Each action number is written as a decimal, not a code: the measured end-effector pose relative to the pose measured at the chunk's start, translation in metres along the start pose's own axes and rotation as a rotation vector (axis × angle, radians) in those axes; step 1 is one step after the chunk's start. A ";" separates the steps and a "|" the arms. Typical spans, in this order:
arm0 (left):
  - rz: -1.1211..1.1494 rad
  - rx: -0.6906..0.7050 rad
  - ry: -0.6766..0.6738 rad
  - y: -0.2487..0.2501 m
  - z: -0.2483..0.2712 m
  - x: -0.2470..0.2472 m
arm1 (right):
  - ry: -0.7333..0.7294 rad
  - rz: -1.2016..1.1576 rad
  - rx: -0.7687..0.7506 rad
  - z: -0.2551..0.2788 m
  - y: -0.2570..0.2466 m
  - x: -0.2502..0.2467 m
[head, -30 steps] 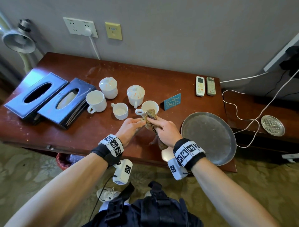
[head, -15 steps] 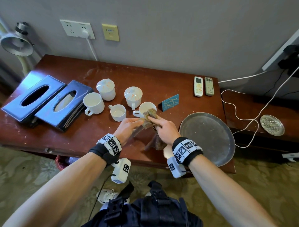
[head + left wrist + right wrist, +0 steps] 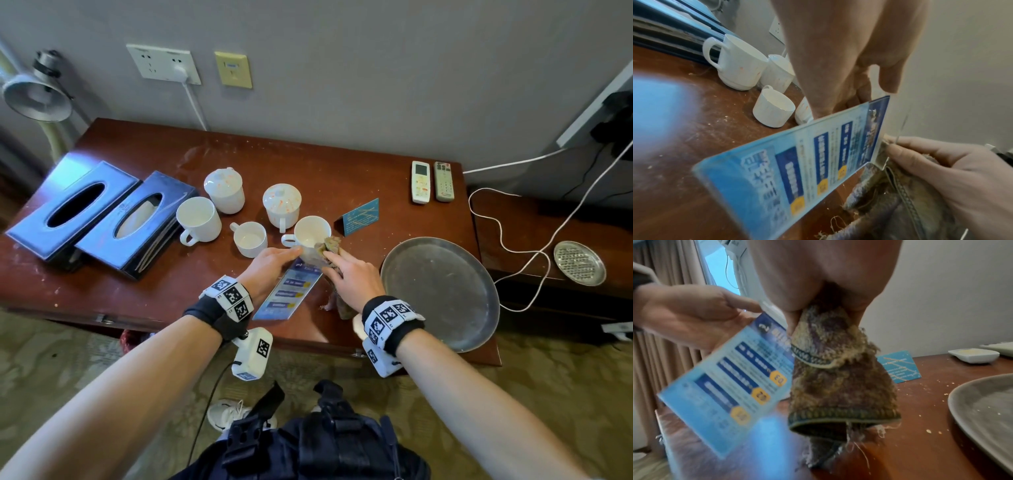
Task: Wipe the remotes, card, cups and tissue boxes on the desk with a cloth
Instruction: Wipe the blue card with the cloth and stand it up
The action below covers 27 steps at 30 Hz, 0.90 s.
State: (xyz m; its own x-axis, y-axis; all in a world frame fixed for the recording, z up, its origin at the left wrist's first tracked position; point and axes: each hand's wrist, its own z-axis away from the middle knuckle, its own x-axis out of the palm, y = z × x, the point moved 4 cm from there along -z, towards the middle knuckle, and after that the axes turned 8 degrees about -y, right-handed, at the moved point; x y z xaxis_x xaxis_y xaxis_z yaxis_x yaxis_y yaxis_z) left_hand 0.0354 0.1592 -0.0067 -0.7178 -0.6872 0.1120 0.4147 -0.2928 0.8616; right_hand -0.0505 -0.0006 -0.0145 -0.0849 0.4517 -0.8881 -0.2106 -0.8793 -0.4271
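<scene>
A: Why is the card (image 3: pixel 289 291) held up off the worktop (image 3: pixel 102 284) rather than wiped flat?

B: My guess is that it frees both faces. The left hand (image 3: pixel 270 267) pinches its far end, a narrow grip of thumb and fingers at the top edge, so the printed face is left bare for the cloth (image 3: pixel 330 245).

A: And the cloth?

B: Bunched in the right hand (image 3: pixel 352 279), fingers curled round it, with the frayed tail hanging down (the right wrist view shows loose threads). It meets the card at the far end, beside the left hand's pinch.

A: Which way does the card run?

B: Its long axis goes from the pinched end, near the cup (image 3: pixel 310 233) in mid-worktop, back toward the front edge, with the free end lower and nearer the person. It sits above the front middle of the worktop, not resting on it. A stroke along that axis looks likeliest.

A: A second card (image 3: pixel 361 217)?

B: It stands behind, toward the remotes (image 3: pixel 432 181) at the back right corner.
</scene>
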 end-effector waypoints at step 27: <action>-0.308 0.087 0.146 0.027 0.001 0.022 | 0.158 -0.620 0.536 0.025 0.068 -0.022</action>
State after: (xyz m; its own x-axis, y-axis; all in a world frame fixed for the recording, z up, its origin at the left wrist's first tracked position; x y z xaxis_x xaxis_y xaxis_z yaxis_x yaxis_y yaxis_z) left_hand 0.0299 0.1369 0.0197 -0.7118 -0.6650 -0.2260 0.1373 -0.4472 0.8838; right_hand -0.0873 -0.0660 -0.0199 0.3279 0.7687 -0.5491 -0.6126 -0.2694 -0.7430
